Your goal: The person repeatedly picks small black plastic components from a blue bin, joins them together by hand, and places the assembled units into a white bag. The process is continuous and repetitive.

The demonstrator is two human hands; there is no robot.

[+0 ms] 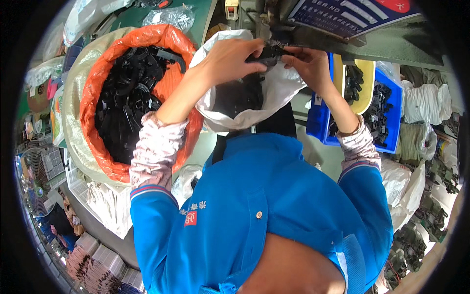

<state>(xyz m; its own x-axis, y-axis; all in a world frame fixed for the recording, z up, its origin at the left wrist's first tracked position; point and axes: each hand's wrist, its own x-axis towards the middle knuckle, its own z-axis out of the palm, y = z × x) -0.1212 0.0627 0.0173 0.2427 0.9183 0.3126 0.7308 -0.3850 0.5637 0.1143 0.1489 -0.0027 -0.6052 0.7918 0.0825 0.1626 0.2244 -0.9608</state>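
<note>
My left hand (230,60) reaches over a white sack, thumb and fingers closed on a dark plastic part (268,55). From the other side, my right hand (311,67) pinches at the right end of the same part, with thumb and forefinger together. The part's exact kind is too dark to make out, and its upper side merges with the machine behind it. Below both hands the white sack (247,120) gapes open, with black pieces (238,95) inside.
To the left stands an orange bag (90,105) heaped with black plastic parts (129,100). A blue bin (318,122) at the right holds black pieces and a yellow tray (364,93). A machine body (387,46) with a blue plate (333,17) overhangs the right hand.
</note>
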